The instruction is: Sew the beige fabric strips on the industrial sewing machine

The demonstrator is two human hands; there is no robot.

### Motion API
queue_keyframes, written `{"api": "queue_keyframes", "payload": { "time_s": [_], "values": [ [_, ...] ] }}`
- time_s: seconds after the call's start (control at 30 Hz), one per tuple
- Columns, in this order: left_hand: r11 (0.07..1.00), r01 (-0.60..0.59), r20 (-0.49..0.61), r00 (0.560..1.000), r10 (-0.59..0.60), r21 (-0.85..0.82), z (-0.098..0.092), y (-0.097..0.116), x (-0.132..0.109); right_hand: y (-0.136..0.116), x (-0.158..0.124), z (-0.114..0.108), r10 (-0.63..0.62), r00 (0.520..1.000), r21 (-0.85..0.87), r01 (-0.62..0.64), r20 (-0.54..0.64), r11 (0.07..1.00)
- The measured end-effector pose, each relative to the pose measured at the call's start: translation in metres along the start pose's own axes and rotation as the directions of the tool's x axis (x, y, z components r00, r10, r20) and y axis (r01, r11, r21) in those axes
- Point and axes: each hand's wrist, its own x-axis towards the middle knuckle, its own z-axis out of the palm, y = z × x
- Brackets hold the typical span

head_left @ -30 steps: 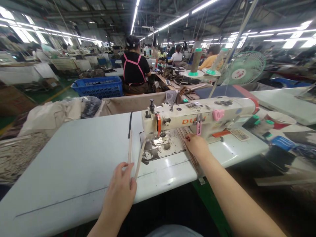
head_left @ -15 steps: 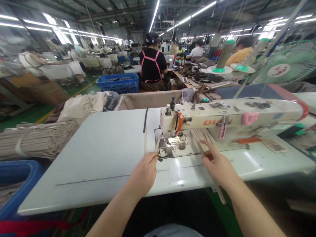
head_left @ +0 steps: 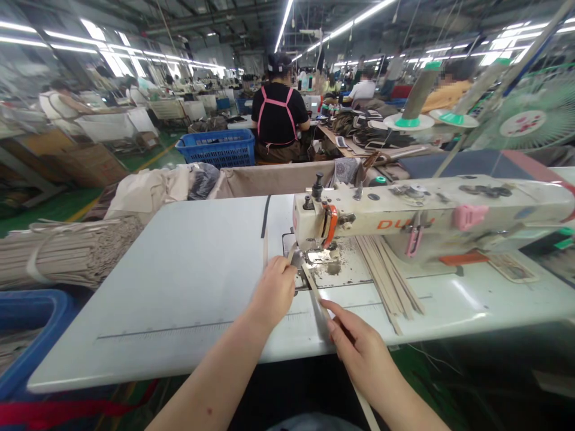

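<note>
Feeding a narrow beige strip [head_left: 317, 293] toward the needle of the sewing machine [head_left: 404, 218] looks to be the step in hand. The left hand [head_left: 275, 291] rests on the white desk [head_left: 179, 281] right at the presser foot, fingers curled and pinched on the strip's far end where it meets the metal needle plate [head_left: 330, 266]. The right hand [head_left: 359, 347] sits nearer the desk's front edge, thumb and forefinger closed on the same strip, which runs on past the palm and hangs over the edge toward the person's lap. So the strip lies stretched between the two grips, slanting from the plate back to the right.

The next move, I'd judge, calls for lining the strip end squarely under the foot and keeping it taut and straight.

Just right of the plate a loose stack of strips [head_left: 389, 278] fans out under the machine arm, apart from both hands. A tied bundle of strips [head_left: 67, 254] lies off the desk's left end, beside a blue bin [head_left: 27, 329]. A person in a black top [head_left: 278, 123] sits with their back turned at the next station.
</note>
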Motion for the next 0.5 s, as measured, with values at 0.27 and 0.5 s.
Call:
{"api": "queue_keyframes", "payload": {
  "time_s": [0.27, 0.5],
  "values": [
    [0.994, -0.100, 0.050, 0.994, 0.102, -0.036, 0.006, -0.002, -0.003, 0.009, 0.010, 0.012, 0.102, 0.995, 0.148, -0.101, 0.002, 0.984],
    [0.995, -0.085, 0.104, 0.990, 0.090, -0.048, 0.009, -0.005, -0.002, 0.018, 0.025, 0.003, -0.155, 0.981, 0.057, 0.149, 0.118, 0.987]
  ]
}}
